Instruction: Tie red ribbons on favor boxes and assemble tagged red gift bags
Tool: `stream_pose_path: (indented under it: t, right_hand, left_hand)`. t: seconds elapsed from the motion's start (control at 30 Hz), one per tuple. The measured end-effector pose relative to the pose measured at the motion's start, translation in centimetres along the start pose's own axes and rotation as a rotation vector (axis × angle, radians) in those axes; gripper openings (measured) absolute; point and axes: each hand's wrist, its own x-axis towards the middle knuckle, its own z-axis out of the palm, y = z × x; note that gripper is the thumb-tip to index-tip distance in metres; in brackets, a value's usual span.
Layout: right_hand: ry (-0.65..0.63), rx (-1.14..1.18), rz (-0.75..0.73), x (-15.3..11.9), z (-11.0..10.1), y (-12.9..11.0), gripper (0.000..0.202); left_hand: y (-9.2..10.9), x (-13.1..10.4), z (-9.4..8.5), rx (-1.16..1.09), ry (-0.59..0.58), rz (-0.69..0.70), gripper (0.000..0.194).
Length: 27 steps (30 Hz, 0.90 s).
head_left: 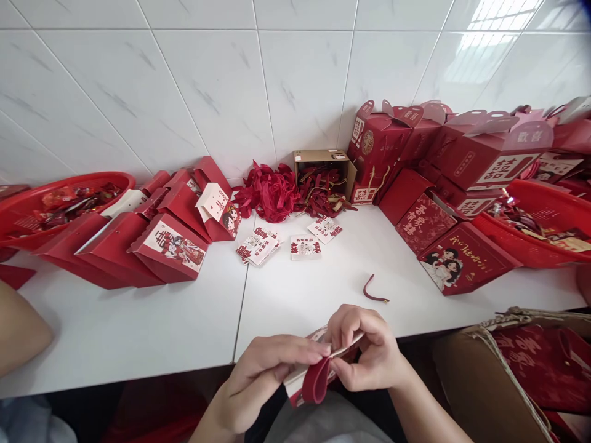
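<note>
Head view: your left hand [265, 369] and right hand [369, 354] pinch a red ribbon loop [316, 381] against a card [323, 354] at the table edge [138, 369]; one ribbon [375, 290] and loose cards [305, 247] wait, boxes [168, 249] unfilled.

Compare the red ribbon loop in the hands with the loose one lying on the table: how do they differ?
The ribbon loop in the hands is pinched by the left hand and right hand against a card; the loose ribbon lies untouched on the white table. The held one looks wider and folded, the loose one thin and curved. Both are dark red.
</note>
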Motion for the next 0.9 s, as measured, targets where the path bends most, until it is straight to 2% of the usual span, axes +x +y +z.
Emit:
stream_pose_path:
  t: [0.07, 0.17, 0.3, 0.43, 0.6, 0.8, 0.9]
  right_hand:
    - [0.01, 0.001, -0.02, -0.1, 0.0, 0.1, 0.03]
    - [0.019, -0.007, -0.055, -0.2, 0.1, 0.1, 0.03]
    - [0.006, -0.022, -0.115, -0.2, 0.2, 0.1, 0.028]
    - [0.008, -0.044, -0.135, -0.1, 0.5, -0.1, 0.029]
    - [0.002, -0.057, -0.178, 0.0, 0.7, -0.2, 0.03]
    - [-0.008, -0.062, -0.181, 0.0, 0.8, -0.3, 0.029]
    - [-0.012, -0.076, -0.187, -0.1, 1.0, -0.1, 0.028]
  left_hand:
    - [-0.3, -0.4, 0.2, -0.066, 0.068, -0.027, 0.03]
    - [-0.6, -0.6, 0.7, -0.114, 0.067, -0.027, 0.034]
    - [-0.9, -0.3, 1.0, 0.041, 0.031, 0.074, 0.048]
    - [-1.7, 0.1, 1.0, 0.192, -0.013, 0.179, 0.049]
    - [-2.2, 0.0, 1.0, 0.259, 0.019, 0.211, 0.043]
    - [-2.3, -0.2, 0.8, 0.361, 0.005, 0.27, 0.051]
    - [-2.5, -0.4, 1.0, 0.42, 0.037, 0.29, 0.048]
